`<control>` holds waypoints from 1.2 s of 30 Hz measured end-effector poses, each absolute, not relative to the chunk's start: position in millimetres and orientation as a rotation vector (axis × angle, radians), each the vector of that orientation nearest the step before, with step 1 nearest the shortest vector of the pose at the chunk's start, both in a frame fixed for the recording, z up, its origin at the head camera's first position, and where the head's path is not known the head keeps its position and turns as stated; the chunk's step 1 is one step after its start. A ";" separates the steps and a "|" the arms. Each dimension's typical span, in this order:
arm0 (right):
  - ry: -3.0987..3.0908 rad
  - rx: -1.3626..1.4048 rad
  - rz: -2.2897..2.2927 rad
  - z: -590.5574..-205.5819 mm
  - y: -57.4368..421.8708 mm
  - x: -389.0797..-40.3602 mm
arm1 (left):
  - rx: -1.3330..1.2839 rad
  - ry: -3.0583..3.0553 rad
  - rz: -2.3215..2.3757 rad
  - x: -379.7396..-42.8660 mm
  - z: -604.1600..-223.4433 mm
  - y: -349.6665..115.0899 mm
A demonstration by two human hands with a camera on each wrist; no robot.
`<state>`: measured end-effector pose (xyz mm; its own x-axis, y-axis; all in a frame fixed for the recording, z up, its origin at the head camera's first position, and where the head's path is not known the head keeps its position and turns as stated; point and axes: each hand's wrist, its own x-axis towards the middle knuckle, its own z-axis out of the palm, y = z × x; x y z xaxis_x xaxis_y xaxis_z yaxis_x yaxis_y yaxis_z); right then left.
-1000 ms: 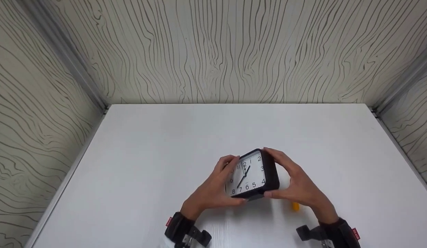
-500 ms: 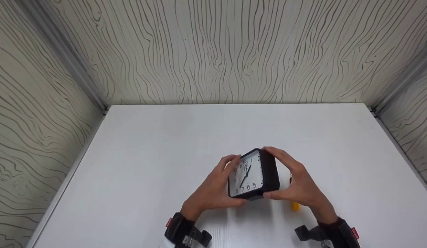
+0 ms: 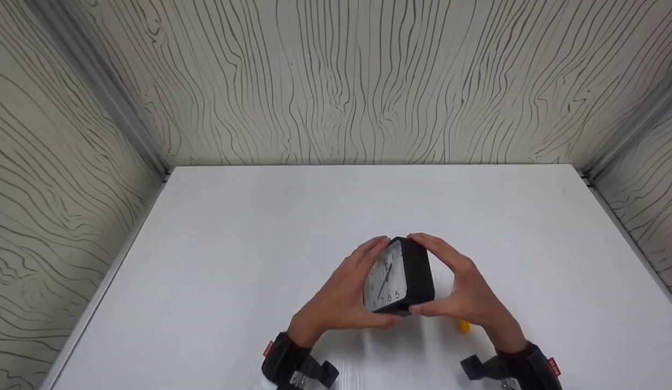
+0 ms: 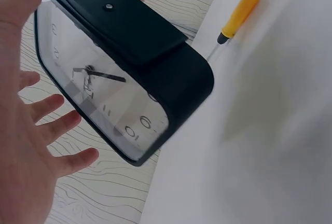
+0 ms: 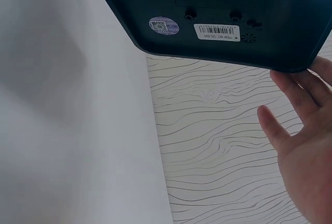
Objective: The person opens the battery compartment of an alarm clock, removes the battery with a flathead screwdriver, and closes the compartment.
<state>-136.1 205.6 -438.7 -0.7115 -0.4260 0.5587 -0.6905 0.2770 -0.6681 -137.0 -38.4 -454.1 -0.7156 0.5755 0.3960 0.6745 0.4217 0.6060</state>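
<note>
A square desk clock (image 3: 418, 273) with a black case and white dial is held up over the white table, its dial angled toward the left. My left hand (image 3: 341, 295) spans its left side, thumb below and fingers near the top edge; several of those fingers are spread in the left wrist view. On the other side, my right hand (image 3: 470, 292) holds the case between fingertips at the top and thumb at the bottom. In the right wrist view, the clock's dark back (image 5: 135, 6) shows knobs, a barcode label and a round sticker.
A screwdriver (image 4: 240, 14) with a yellow handle lies on the white table (image 3: 260, 227), partly hidden behind my right hand in the head view. Wood-grain patterned panels (image 3: 336, 81) stand at the back and both sides.
The clock has turned so its dial faces further left and more of its black side shows. My left hand has shifted right along it, closer to my right hand.
</note>
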 end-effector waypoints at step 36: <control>-2.374 1.076 1.508 -447.9 202.0 -135.0 | -1.137 -2.423 -1.423 -136.8 -453.5 -38.6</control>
